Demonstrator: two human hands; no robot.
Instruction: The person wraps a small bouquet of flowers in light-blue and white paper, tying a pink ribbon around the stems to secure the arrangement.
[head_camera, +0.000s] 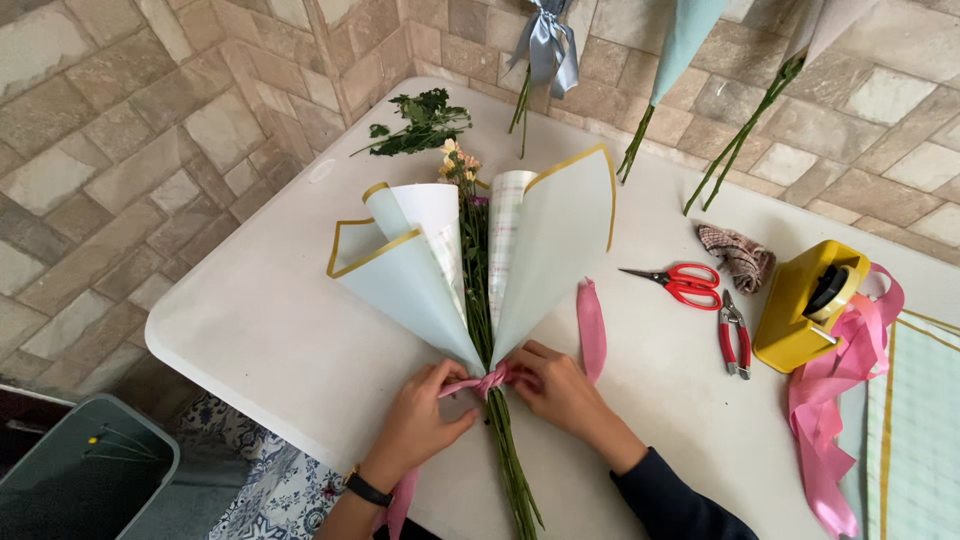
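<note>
Both hands, left and right, grips pinched on pink ribbon, lower centre; cinch snug around bouquet stems, keep wrap square.

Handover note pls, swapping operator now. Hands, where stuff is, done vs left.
Left hand: pinching the pink ribbon at the bouquet's neck, left side.
Right hand: gripping the same ribbon on the right; one tail lies up the table beside it.
Bouquet: flat on the white table, pale blue gold-edged paper fanned open, stems pointing toward the person.
Nearby on the right: red scissors, pruners, yellow tape dispenser, spare pink ribbon.
Done: flowers wrapped, ribbon around the neck.
Left: knot looks unfinished; probably tighten, form bow, trim tails.
</note>
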